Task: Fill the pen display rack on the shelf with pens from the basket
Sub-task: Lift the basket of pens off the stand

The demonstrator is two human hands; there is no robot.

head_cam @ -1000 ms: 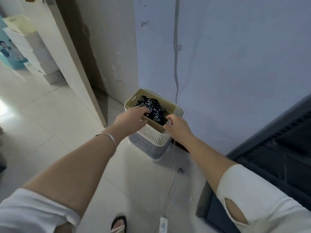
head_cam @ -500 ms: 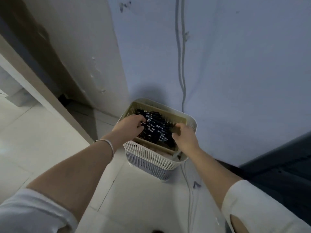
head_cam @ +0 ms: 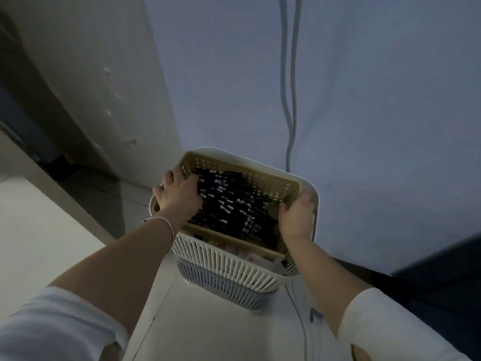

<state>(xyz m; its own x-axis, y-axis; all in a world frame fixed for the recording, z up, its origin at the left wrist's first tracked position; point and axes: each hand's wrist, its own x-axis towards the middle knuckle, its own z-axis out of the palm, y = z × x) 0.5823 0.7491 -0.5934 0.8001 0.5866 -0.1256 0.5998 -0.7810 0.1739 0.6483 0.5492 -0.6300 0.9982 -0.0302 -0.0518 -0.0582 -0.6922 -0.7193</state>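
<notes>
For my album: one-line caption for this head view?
Left hand and right hand hold a tan tray of dark pens inside a white basket.

Black, silver-tipped pens [head_cam: 234, 207] fill a tan perforated basket [head_cam: 260, 179] inside a white slatted bin [head_cam: 223, 264].

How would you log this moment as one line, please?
stage: pickup | left hand: grips tan basket left end | right hand: grips its right rim | pens: piled inside | rack: not in view
</notes>
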